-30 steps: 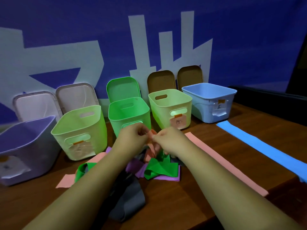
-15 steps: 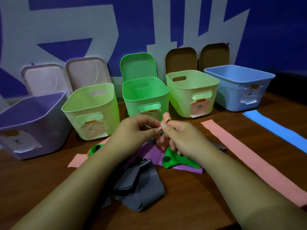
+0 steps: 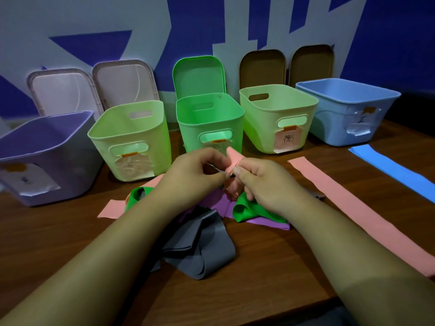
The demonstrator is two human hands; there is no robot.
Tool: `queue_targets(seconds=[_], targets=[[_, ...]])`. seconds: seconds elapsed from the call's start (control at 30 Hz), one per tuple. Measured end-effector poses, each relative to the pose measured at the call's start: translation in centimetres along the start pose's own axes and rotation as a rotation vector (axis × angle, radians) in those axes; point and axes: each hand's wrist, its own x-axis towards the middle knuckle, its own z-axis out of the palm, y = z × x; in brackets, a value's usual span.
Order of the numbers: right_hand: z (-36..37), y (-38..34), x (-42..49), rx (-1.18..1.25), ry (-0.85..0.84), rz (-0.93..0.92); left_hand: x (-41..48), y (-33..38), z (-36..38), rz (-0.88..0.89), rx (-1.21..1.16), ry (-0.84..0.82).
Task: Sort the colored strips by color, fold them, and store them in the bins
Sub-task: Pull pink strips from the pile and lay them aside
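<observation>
Open bins wall the far table (image 3: 58, 243) from the purple bin (image 3: 47, 161) at 9 o'clock to the blue bin (image 3: 341, 118) at 2; the gaps between seem too tight for a hand. The tangled strips (image 3: 204, 250) crowd 6 o'clock. A long pink strip (image 3: 353, 208) crosses 4 o'clock. Bare wood lies open at 8 o'clock.

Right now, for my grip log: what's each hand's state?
Left hand: closed, pinching the pink strip.
Right hand: closed, pinching the same pink strip.
</observation>
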Motion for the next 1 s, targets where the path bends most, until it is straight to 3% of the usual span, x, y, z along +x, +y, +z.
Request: queue_targets(seconds=[0.3, 0.53, 0.63, 1.0], targets=[[0.1, 0.3, -0.1, -0.054, -0.013, -0.047, -0.2, 0.3, -0.1, 0.042, 0.123, 0.037], [0.4, 1.0, 0.4, -0.11, 0.054, -0.077, -0.2, 1.2, 0.3, 0.32, 0.47, 0.084], [0.2, 0.4, 0.1, -0.107, 0.096, -0.1, -0.1, 1.5, 0.1, 0.339, 0.517, 0.114], [-1.4, 0.3, 0.1, -0.182, 0.332, 0.226, -0.6, 2.2, -4.4, 0.133, 0.509, 0.69]])
